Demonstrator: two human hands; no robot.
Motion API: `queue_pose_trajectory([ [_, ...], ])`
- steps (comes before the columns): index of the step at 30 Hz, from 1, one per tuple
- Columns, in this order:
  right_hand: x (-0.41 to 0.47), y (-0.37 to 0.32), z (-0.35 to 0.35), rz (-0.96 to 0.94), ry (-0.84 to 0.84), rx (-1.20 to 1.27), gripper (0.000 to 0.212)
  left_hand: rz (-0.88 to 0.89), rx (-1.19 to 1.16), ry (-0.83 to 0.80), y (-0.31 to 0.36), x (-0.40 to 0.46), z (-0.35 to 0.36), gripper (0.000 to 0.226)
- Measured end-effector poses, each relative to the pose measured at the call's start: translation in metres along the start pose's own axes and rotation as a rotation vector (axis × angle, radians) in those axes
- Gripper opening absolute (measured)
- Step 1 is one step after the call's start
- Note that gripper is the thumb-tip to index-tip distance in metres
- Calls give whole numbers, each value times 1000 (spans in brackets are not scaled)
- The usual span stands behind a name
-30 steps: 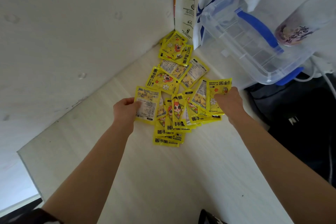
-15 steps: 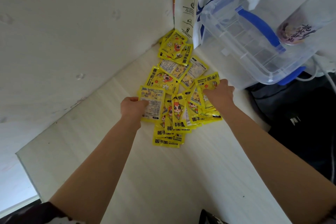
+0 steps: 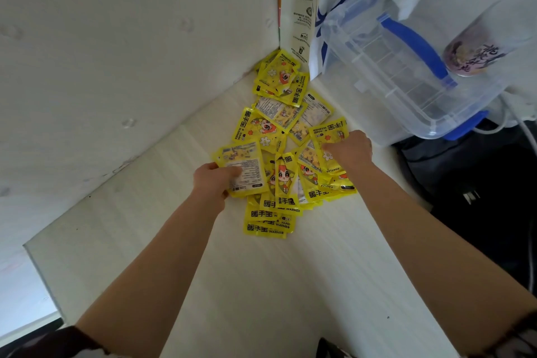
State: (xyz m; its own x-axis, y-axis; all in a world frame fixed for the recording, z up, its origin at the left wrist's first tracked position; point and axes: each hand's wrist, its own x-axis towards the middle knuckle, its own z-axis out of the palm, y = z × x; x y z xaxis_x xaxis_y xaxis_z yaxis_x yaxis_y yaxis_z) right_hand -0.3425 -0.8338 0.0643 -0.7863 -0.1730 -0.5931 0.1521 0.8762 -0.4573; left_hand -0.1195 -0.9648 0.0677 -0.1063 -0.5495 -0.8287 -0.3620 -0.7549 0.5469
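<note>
Several yellow hand-warmer packets (image 3: 268,131) lie heaped on a pale wooden table (image 3: 261,285), running from the wall corner toward me. My left hand (image 3: 213,180) grips one packet (image 3: 244,166) that shows its printed back, thumb across its lower left. My right hand (image 3: 350,150) holds another packet (image 3: 329,139) with its yellow front up, over the right side of the heap. Its fingers are hidden under the packet.
A clear plastic storage box (image 3: 401,78) with a blue handle stands at the right, close to my right hand. A cup with a purple drink (image 3: 476,52) sits behind it. White walls close the left and far sides. Dark bags (image 3: 470,183) lie off the table's right edge.
My right hand has carried its packet left and down onto the heap. My left hand has shifted slightly right, still gripping its packet.
</note>
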Motion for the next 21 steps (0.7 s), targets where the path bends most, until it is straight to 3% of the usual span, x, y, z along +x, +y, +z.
queue_pose_trajectory([
  [4,7,0,-2,22,-27,-17,71,-12,-108,10,3,3,-17,31],
  [11,3,-3,-5,17,-5,93,65,22,-169,-78,8,0,-30,39],
  [15,3,-1,-13,13,-61,125,34,44,-205,-130,14,-3,-26,30],
  [17,1,1,-17,25,-91,186,33,44,-222,-145,17,-2,-22,28],
  [21,-8,8,-25,-11,-123,277,13,10,-244,-179,22,4,-8,40],
])
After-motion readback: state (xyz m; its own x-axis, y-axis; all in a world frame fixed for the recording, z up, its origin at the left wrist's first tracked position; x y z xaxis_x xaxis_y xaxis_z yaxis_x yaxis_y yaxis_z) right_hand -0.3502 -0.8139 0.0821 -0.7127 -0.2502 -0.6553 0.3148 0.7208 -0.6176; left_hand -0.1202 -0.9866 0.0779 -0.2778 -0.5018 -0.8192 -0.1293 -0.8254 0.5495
